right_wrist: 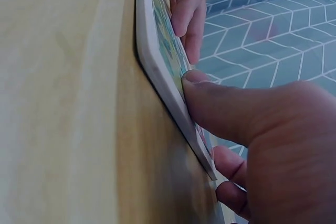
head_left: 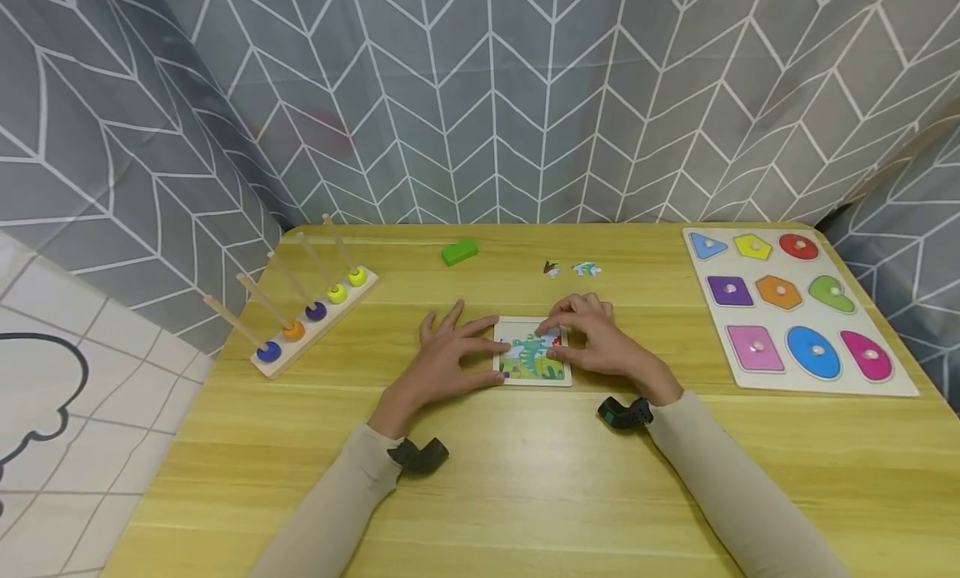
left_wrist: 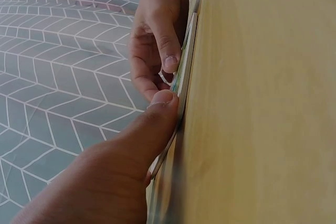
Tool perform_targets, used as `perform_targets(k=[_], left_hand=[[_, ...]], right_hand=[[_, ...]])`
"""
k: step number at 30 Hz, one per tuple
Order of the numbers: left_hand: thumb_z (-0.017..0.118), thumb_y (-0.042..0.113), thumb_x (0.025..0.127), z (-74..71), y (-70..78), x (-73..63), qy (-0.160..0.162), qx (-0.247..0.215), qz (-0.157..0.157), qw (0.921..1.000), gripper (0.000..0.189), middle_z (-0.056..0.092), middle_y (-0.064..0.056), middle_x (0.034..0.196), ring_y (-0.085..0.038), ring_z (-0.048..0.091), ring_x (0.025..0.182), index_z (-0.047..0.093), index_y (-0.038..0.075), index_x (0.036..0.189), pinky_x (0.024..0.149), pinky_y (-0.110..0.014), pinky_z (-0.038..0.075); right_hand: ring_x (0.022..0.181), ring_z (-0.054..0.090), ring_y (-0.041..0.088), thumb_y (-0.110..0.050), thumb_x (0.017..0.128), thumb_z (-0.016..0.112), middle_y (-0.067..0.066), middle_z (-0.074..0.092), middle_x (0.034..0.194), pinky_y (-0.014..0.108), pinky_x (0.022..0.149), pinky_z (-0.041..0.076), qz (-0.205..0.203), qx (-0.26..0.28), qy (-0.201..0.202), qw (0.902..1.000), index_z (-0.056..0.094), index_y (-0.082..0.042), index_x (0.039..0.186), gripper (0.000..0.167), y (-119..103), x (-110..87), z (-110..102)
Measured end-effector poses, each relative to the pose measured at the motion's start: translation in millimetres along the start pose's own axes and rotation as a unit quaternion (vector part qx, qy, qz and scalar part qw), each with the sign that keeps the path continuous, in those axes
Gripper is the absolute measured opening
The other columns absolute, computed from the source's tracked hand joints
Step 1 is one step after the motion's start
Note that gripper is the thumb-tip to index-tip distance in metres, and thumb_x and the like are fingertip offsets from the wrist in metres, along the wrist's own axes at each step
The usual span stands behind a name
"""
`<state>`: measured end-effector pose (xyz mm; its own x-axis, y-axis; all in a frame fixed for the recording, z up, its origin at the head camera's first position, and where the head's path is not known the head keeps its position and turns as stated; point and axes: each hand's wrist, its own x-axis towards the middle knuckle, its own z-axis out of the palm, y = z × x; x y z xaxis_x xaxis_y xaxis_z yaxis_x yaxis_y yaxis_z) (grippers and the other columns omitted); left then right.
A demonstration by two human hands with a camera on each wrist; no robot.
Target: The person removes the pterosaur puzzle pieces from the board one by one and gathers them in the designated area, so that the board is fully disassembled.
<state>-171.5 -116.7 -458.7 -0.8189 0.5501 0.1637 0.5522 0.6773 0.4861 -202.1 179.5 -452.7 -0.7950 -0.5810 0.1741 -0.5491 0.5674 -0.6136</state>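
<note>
A small jigsaw puzzle (head_left: pixel 528 371) with a green dinosaur picture lies in a pale frame on the table. My left hand (head_left: pixel 444 360) spreads its fingers over the left side, fingertips at the picture and thumb at the front left corner. From the right, my right hand (head_left: pixel 596 338) bends its thumb and index finger around a puzzle piece (head_left: pixel 557 341) with red on it, at the upper right of the picture. In the right wrist view the right thumb (right_wrist: pixel 210 95) lies on the picture, with other fingers curled past the frame's edge.
Two loose puzzle pieces (head_left: pixel 587 268) lie behind the puzzle. A green block (head_left: pixel 460 251) is further left. At the left stands a peg stacker (head_left: pixel 318 321) with coloured rings. A shape board (head_left: pixel 765 336) with knobbed pieces covers the table's right side. A patterned curtain (head_left: pixel 480 103) hangs behind.
</note>
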Motion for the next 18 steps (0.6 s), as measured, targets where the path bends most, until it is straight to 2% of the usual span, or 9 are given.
perform_targets(k=[7,18], left_hand=[[0.075,0.057,0.086,0.1,0.5,0.8,0.000,0.000,-0.001,1.0000,0.045,0.046,0.008,0.160,-0.046,0.012,0.157,0.071,0.039,0.127,0.117,-0.074,-0.001],[0.075,0.057,0.086,0.0,0.4,0.8,-0.001,0.000,-0.004,1.0000,0.045,0.046,0.008,0.159,-0.046,0.012,0.157,0.071,0.039,0.127,0.117,-0.074,-0.002]], right_hand=[[0.116,0.039,0.025,-0.020,0.088,0.081,0.005,0.060,0.125,0.042,0.088,0.019,0.006,0.011,-0.001,0.9999,0.075,-0.027,0.109,0.023,-3.0,0.1,-1.9],[0.108,0.042,0.019,-0.020,0.088,0.080,0.002,0.065,0.119,0.041,0.085,0.021,-0.025,0.011,0.008,0.9996,0.077,-0.026,0.110,0.023,-2.2,-0.1,-2.7]])
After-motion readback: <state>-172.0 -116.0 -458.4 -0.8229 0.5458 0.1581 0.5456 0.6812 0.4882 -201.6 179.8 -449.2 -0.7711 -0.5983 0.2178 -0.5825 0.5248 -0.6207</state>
